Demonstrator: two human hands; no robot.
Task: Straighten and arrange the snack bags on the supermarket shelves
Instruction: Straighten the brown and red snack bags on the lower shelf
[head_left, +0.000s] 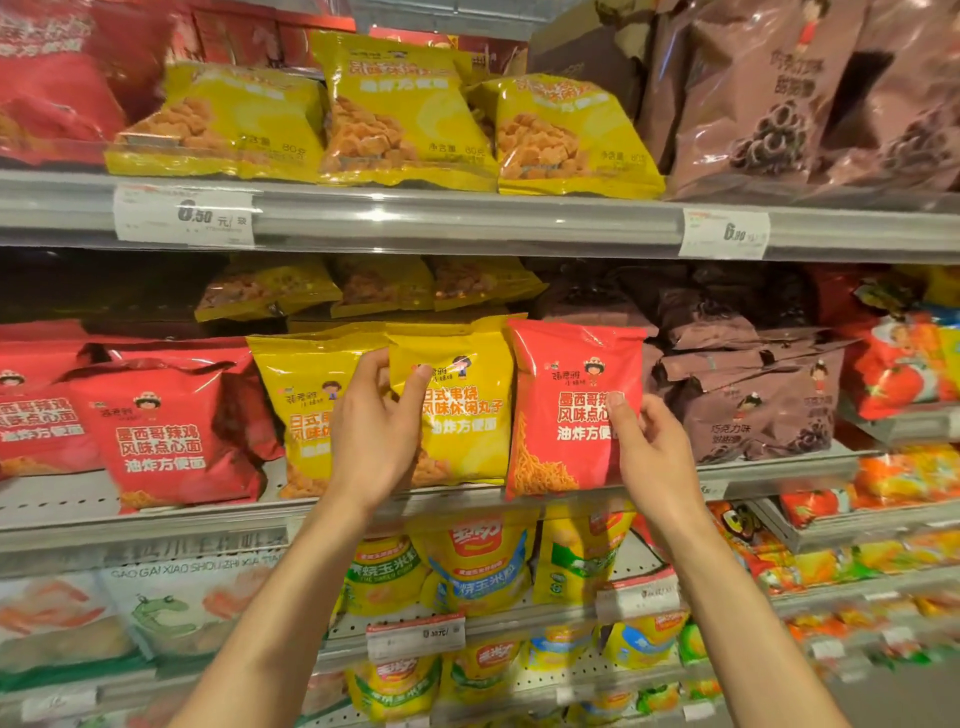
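Note:
On the middle shelf (156, 525) stand snack bags in a row. My left hand (374, 431) grips the left edge of an upright yellow bag (462, 410), thumb on its front. My right hand (649, 447) pinches the right edge of a red bag (566, 410) that stands just right of the yellow one. Another yellow bag (301, 410) stands to the left, partly hidden by my left hand. Further left leans a red bag (171, 436).
Brown bags (753, 400) lie heaped to the right of the red bag. The upper shelf carries tilted yellow bags (400, 114), red ones at the left and brown ones at the right. Lower shelves hold yellow corn-snack bags (478, 566). Price tags (182, 215) hang on the rails.

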